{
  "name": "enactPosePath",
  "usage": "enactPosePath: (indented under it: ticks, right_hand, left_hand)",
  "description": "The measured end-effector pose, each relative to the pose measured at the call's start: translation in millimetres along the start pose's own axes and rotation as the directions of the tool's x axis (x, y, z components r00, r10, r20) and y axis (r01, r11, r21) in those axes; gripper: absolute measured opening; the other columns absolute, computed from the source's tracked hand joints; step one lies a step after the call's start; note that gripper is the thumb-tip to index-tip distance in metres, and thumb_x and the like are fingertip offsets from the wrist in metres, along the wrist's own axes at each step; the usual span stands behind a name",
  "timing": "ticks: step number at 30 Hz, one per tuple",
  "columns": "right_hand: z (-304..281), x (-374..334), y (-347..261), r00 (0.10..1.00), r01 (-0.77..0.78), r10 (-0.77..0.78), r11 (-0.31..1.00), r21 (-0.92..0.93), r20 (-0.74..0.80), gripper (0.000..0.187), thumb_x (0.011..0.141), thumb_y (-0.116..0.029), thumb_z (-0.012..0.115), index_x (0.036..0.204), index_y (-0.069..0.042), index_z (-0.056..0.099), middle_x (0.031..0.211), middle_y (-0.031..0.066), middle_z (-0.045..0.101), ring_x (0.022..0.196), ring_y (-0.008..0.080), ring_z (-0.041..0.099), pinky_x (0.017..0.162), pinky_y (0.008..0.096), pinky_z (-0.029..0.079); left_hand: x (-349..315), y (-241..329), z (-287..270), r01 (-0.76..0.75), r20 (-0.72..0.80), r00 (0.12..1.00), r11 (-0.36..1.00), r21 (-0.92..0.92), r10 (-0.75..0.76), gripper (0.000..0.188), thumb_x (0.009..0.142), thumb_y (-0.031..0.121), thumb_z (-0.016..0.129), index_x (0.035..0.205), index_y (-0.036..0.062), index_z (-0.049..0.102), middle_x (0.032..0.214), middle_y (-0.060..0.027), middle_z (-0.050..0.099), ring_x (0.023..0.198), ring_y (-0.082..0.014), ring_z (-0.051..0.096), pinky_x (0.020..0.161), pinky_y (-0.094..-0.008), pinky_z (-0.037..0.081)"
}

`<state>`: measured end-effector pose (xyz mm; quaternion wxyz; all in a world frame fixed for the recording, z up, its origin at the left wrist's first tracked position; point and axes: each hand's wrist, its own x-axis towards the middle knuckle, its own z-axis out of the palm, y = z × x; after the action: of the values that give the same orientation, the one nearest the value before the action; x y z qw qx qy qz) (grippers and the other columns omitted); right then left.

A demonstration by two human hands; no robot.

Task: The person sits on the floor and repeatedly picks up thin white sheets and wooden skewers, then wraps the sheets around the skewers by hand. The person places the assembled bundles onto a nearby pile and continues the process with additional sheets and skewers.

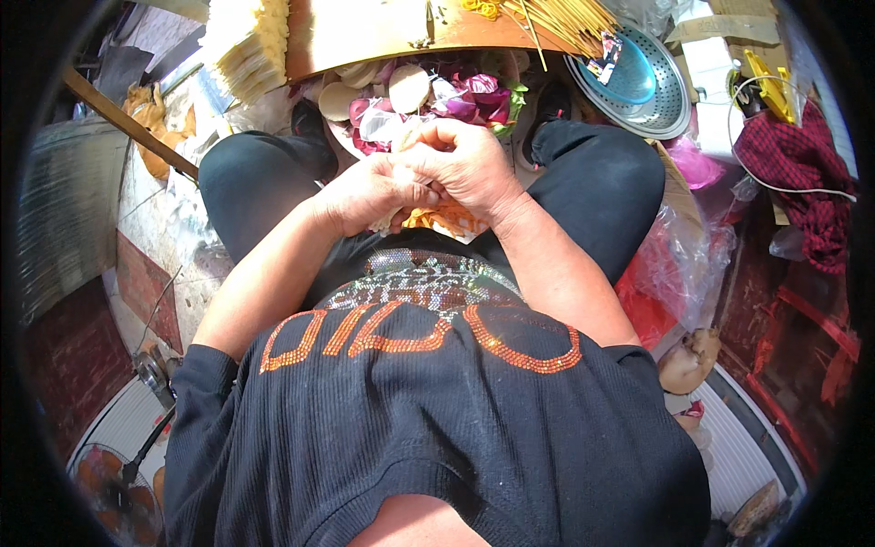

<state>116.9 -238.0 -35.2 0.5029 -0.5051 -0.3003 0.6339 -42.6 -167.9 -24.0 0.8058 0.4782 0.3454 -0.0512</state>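
Observation:
My left hand (pixel 372 193) and my right hand (pixel 469 167) meet in front of my lap, between my knees. Fingers of both are pinched together and touch, hiding whatever lies between them. A pale, crumpled bit (pixel 386 221) shows under my left hand; I cannot tell what it is. An orange-and-white piece (pixel 448 221) lies in my lap, just below the hands. Beyond the hands is a heap of purple and pink scraps (pixel 478 98), with pale round discs (pixel 407 88) at its left.
Past the heap stands a wooden tabletop (pixel 360 32), with thin yellow sticks (pixel 574 23) at its right end. A stack of whitish sheets (pixel 246 46) is at far left. At far right sit a metal colander (pixel 670 109), a blue bowl (pixel 633 73) and a checkered cloth (pixel 797 173).

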Motion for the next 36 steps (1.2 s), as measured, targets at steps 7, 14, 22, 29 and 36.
enactPosePath:
  ticks: [7,14,22,29,36]
  right_hand:
    - [2,2,-4,0.998,0.047,-0.048,0.998,-0.029,-0.039,0.012,0.082,-0.010,0.068,0.090,-0.002,0.066,0.079,-0.0004,0.063,0.071,0.0054,0.055,0.065,0.0236,0.049]
    - [4,0,-20,0.998,-0.029,0.035,0.993,0.118,-0.049,0.015,0.083,-0.012,0.069,0.092,0.000,0.065,0.079,0.0017,0.064,0.072,0.0074,0.058,0.066,0.0224,0.049]
    - [-24,23,-47,0.985,0.036,-0.017,0.994,0.105,-0.170,0.033,0.088,-0.018,0.067,0.114,-0.001,0.057,0.082,0.0025,0.061,0.058,0.0052,0.055,0.050,0.0190,0.047]
    - [-105,71,-118,0.921,-0.050,-0.099,0.929,-0.366,-0.376,0.017,0.084,-0.014,0.067,0.098,-0.004,0.066,0.078,0.0004,0.063,0.058,0.0065,0.053,0.052,0.0202,0.045]
    - [-183,157,-85,0.870,-0.168,-0.335,0.489,-0.856,-0.362,0.019,0.077,-0.022,0.066,0.091,-0.010,0.072,0.083,0.0072,0.071,0.074,0.0178,0.067,0.072,0.0315,0.052]
  left_hand:
    - [-3,15,-5,0.022,0.054,0.998,0.999,0.046,-0.025,0.015,0.083,0.010,0.071,0.094,0.0037,0.064,0.071,0.0000,0.060,0.052,-0.0088,0.053,0.046,-0.0223,0.043]
    - [-6,53,-4,-0.058,0.064,0.997,0.920,0.387,0.036,0.019,0.084,0.009,0.070,0.101,0.0034,0.065,0.080,0.0020,0.065,0.072,-0.0046,0.056,0.066,-0.0210,0.047]
    - [23,80,-37,0.069,-0.191,0.980,0.823,0.563,0.049,0.019,0.082,0.014,0.069,0.097,0.0034,0.064,0.076,0.0030,0.060,0.068,-0.0058,0.054,0.062,-0.0239,0.046]
    - [47,115,-90,-0.219,-0.410,0.863,0.951,0.220,0.294,0.023,0.086,0.019,0.069,0.067,0.0082,0.059,0.056,0.0001,0.052,0.046,-0.0093,0.048,0.044,-0.0260,0.037]
    - [89,123,-101,-0.269,-0.420,0.888,0.953,-0.142,0.188,0.020,0.085,0.021,0.070,0.077,0.0067,0.058,0.057,0.0002,0.049,0.048,-0.0099,0.047,0.046,-0.0262,0.038]
